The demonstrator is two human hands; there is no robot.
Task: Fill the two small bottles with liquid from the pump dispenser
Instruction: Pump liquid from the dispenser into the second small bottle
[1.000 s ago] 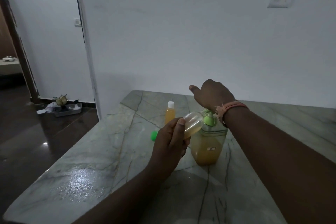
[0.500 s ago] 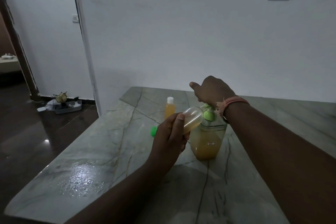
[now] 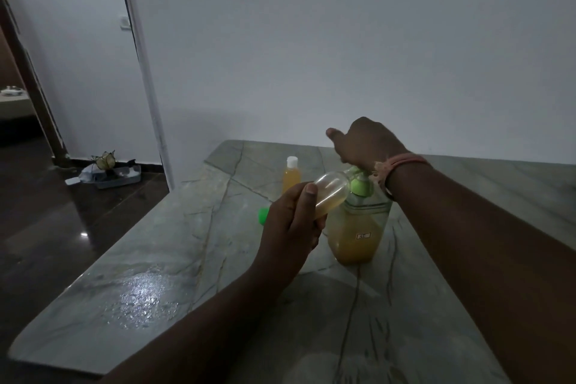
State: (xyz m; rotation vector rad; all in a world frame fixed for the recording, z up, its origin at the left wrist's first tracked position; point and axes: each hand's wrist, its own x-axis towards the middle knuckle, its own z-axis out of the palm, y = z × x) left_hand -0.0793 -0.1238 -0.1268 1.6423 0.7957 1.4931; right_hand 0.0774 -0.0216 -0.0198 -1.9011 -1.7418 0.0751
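Left hand [image 3: 290, 227] fingers grip tilted small bottle [image 3: 332, 195] (part-filled); right hand [image 3: 366, 143] presses pump dispenser [image 3: 358, 221]

- The left hand [image 3: 293, 221] is raised over the table, its back turned to the camera; its fingers and thumb [image 3: 308, 196] are curled round a small bottle [image 3: 332, 195], which is held tilted.
- The left forearm is stretched up from the lower edge of the view towards the middle.
- The right hand [image 3: 364, 143] is held higher and further off, palm down, and is laid on top of the pump head [image 3: 360, 185]; the thumb is pointed out to the left.
- A pinkish band [image 3: 402, 162] is worn on the right wrist.
- The right forearm is extended in from the lower right corner.
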